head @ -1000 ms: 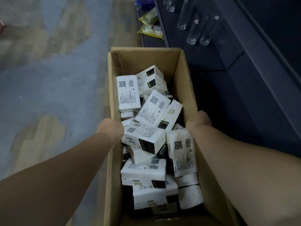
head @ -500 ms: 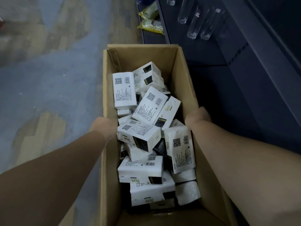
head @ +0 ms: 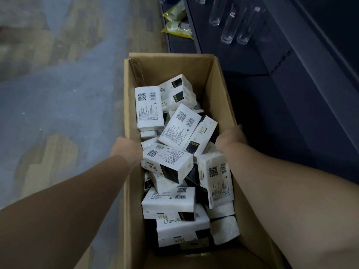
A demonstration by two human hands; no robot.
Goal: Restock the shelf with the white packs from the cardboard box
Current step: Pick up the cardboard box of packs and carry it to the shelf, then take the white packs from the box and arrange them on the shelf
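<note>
We observe an open cardboard box [head: 174, 66] seen from above, with both forearms reaching down to its long sides. The left hand [head: 126, 150] sits on the left wall's top edge, the right hand [head: 231, 137] on the right wall's. Only the backs of the hands and the wrists show; the fingers pass out of sight over or beyond the cardboard, so we cannot tell whether they curl round the rims or lie flat against them.

The white packs [head: 168, 164] lie jumbled inside the box, tilted at mixed angles, several with QR codes and barcodes facing up. The small print is too fine to read. The lower packs are largely buried, and the box's near end is cut off by the frame edge.

The dark shelf [head: 242, 61] stands just right of the box; its interior is dim and hard to make out. Clear glass vessels [head: 233, 20] rest on it, partly cropped at the top. Yellow-green packets [head: 177, 29] lie beyond, contents unclear. The floor [head: 58, 94] at left is blotchy blue-grey.
</note>
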